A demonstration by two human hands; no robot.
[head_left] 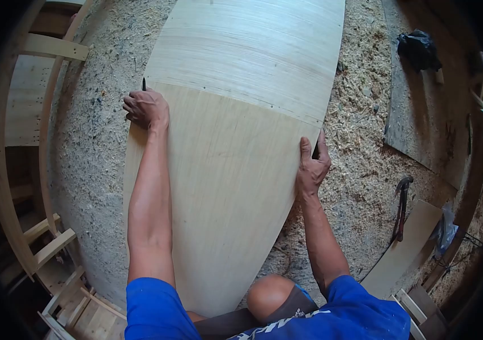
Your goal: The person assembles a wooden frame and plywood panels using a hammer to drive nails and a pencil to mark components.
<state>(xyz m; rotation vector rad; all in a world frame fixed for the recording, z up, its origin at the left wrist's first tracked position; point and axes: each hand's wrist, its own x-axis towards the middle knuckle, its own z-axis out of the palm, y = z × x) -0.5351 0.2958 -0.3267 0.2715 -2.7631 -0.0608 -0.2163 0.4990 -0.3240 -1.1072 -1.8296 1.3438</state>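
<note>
A pale plywood sheet (218, 187) narrows toward my knee, its far edge meeting a second, lighter plywood sheet (247, 51) along a seam with small dark nail spots. My left hand (148, 107) is closed at the left edge near that seam. From its curled fingers sticks up a thin dark pen-like stick (144, 84); the rest is hidden. At the right edge, just below the seam, my right hand (313, 164) grips the near sheet, thumb on top and fingers over the outer side. Its fingertips are partly hidden.
Wood shavings (360, 153) cover the floor. To the right lie a hammer (403, 207), a curved wood offcut (408, 243), a dark board (417, 124) and a black plastic bag (418, 50). Wooden frames (54, 48) stand along the left side.
</note>
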